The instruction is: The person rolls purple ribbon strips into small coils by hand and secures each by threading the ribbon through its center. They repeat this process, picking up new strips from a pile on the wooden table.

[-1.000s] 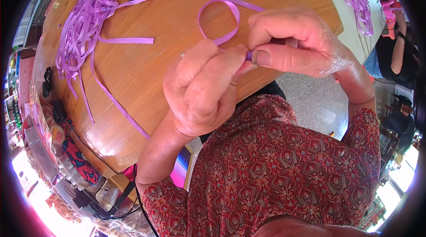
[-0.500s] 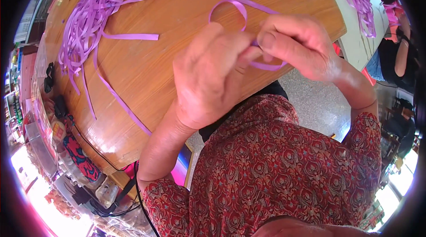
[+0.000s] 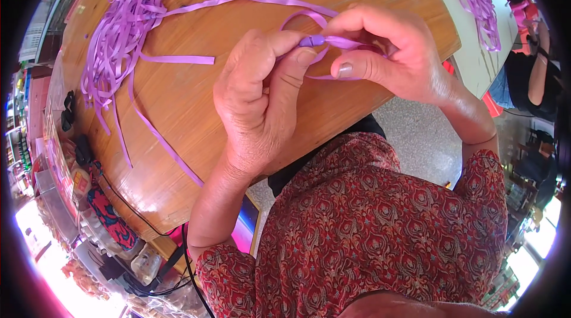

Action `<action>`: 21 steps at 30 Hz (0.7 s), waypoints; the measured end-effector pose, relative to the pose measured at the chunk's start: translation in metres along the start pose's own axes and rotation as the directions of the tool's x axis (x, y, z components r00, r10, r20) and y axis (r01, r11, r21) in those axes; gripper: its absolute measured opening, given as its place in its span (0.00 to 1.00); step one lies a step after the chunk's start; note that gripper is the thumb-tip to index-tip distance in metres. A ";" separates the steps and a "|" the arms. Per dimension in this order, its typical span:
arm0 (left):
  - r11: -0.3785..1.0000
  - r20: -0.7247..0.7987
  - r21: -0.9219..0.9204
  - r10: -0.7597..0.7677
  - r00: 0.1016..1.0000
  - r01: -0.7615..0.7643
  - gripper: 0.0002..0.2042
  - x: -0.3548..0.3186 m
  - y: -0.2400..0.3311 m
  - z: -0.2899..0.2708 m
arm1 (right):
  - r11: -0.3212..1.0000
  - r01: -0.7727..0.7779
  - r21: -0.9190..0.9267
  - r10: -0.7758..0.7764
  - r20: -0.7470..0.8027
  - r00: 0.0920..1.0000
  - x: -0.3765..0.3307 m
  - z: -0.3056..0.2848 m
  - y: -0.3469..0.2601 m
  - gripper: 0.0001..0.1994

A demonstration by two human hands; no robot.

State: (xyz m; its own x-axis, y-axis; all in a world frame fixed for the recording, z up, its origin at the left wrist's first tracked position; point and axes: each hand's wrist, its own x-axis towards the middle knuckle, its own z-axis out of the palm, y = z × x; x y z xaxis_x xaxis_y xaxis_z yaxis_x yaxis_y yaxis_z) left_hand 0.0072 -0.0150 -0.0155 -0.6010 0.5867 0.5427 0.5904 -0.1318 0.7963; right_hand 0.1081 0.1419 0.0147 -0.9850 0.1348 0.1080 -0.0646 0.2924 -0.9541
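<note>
Both my hands are up over the near edge of the round wooden table (image 3: 196, 110), working one purple ribbon (image 3: 333, 41); my left hand (image 3: 262, 101) pinches it between thumb and forefinger, closed tight on a small folded bit at the middle, and my right hand (image 3: 386, 56) pinches the same ribbon just to the right of that, fingers curled and closed on it; the two pinches all but touch; from my fingers the ribbon rises in one loop (image 3: 297, 20) on the far side, and one long tail runs left across the wood toward the far left; there lies one big tangled pile (image 3: 122, 26) of purple ribbons, too many strands to count; two loose strips stand out from it, one short strip (image 3: 178, 59) lying flat toward the right, one long strip (image 3: 160, 139) trailing near, toward the table's edge; far right, on a second, pale table (image 3: 470, 71), sits one more bundle (image 3: 479, 8) of purple ribbon, well apart from my hands; beside it, at the right rim, another person's arm (image 3: 538, 74) shows; my red patterned sleeves fill the near side; left of the table there is clutter on shelves, too blurred to count
</note>
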 end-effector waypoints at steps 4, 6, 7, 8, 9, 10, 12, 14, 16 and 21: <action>0.997 -0.025 -0.045 0.064 0.998 -0.065 0.05 -0.001 -0.001 0.004 | 0.730 0.420 -0.540 -0.481 0.031 0.876 0.007 -0.005 0.004 0.16; 0.997 0.017 0.014 0.074 0.997 -0.074 0.05 -0.001 0.001 0.003 | 0.559 0.521 -0.645 -0.589 0.133 0.797 0.007 -0.007 0.003 0.17; 0.997 0.017 0.014 0.074 0.997 -0.075 0.05 0.000 0.000 0.003 | 0.519 0.549 -0.655 -0.600 0.179 0.780 0.009 -0.008 0.001 0.18; 0.988 0.027 0.045 0.144 0.989 -0.145 0.06 0.001 0.000 0.003 | 0.478 0.577 -0.662 -0.607 0.225 0.762 0.010 -0.009 0.000 0.19; 0.974 0.039 0.074 0.212 0.976 -0.215 0.06 0.003 -0.001 0.003 | 0.478 0.577 -0.662 -0.608 0.225 0.761 0.010 -0.011 -0.001 0.19; 0.973 0.039 0.073 0.214 0.976 -0.217 0.06 0.003 0.000 0.002 | 0.436 0.584 -0.684 -0.599 0.263 0.756 0.010 -0.012 -0.002 0.19; 0.981 0.117 0.135 0.127 0.985 -0.142 0.07 0.002 0.003 -0.001 | 0.392 0.590 -0.706 -0.588 0.301 0.751 0.009 -0.014 -0.003 0.20; 0.987 0.099 0.106 0.112 0.989 -0.123 0.07 0.001 0.004 0.000 | 0.371 0.602 -0.707 -0.601 0.312 0.736 0.009 -0.013 -0.004 0.20; 0.992 0.083 0.073 0.098 0.992 -0.104 0.07 0.000 0.005 -0.001 | 0.353 0.609 -0.711 -0.602 0.326 0.729 0.007 -0.014 -0.006 0.19; 0.996 0.063 -0.010 0.094 0.994 -0.093 0.06 -0.002 0.002 0.001 | 0.294 0.619 -0.728 -0.589 0.372 0.717 0.008 -0.015 -0.007 0.18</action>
State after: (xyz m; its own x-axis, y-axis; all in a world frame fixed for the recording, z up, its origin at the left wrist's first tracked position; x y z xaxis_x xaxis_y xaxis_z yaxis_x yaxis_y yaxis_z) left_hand 0.0102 -0.0161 -0.0151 -0.5077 0.6213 0.5969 0.6387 -0.1936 0.7447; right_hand 0.1028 0.1556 0.0269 -0.7282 -0.4275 0.5358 -0.5121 0.8589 -0.0107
